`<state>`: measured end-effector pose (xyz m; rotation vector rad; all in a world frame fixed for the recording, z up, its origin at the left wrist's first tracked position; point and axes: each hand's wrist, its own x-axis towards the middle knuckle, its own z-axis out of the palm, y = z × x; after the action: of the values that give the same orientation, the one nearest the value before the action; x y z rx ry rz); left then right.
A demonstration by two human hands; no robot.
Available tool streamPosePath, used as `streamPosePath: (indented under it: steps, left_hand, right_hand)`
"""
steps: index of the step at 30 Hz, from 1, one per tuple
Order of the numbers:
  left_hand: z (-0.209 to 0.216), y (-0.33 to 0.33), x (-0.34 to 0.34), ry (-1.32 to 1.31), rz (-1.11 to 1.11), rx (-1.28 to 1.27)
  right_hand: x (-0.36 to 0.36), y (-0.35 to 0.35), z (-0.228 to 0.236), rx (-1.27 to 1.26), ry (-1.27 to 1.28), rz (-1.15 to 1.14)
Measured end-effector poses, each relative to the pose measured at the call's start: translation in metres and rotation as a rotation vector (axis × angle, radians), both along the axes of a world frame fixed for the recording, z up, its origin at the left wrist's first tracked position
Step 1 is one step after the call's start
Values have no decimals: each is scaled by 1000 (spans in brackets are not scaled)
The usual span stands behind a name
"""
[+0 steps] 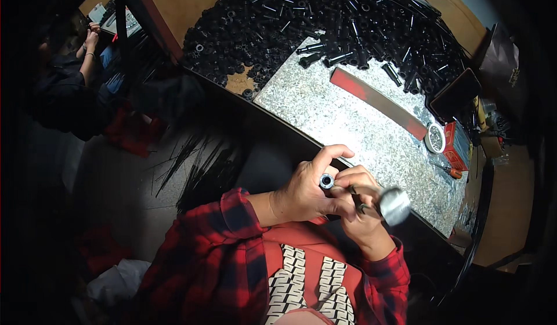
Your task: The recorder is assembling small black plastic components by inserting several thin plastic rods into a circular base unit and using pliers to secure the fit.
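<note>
My left hand (301, 194) is closed round a small tubular part (326, 180), seen end-on with a pale metal rim and a dark hole. Its thumb points up beside the part. Close against it, my right hand (361, 204) grips a hammer-like tool with a round silver metal head (395, 205). That head is smeared by motion, and the handle is mostly hidden by my fingers. The fingertips of my right hand are near the tubular part; I cannot tell whether they touch it. Both hands are in front of the worktop's near edge.
A large heap of black tubular parts (313, 12) covers the far side of the speckled worktop (325, 116). On it lie a red-and-grey bar (377, 102), a white bowl of small pieces (434, 138), a red box (456, 146) and a dark phone-like slab (456, 95). Another person (81, 75) sits far left.
</note>
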<state>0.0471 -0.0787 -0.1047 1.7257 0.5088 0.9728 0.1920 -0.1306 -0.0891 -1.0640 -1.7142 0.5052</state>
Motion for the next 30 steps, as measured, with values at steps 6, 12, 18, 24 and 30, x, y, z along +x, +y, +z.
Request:
streamPosePath:
  steps: [6, 12, 18, 24, 30]
  left_hand:
    - [-4, 11, -15, -31, -68, -93]
    - [-6, 24, -29, -111, 33, -190]
    - [-7, 31, -38, -188, 101, -308]
    - [-7, 25, -28, -98, 26, -226]
    - [-1, 24, -22, -98, 3, -246]
  right_hand:
    - [-2, 4, 20, -616, 179, -53]
    - [27, -16, 24, -525, -109, -52]
    - [33, -38, 42, -263, -684, -79]
    - [26, -39, 39, -174, -807, -156]
    - [34, -39, 39, -61, -952, -235]
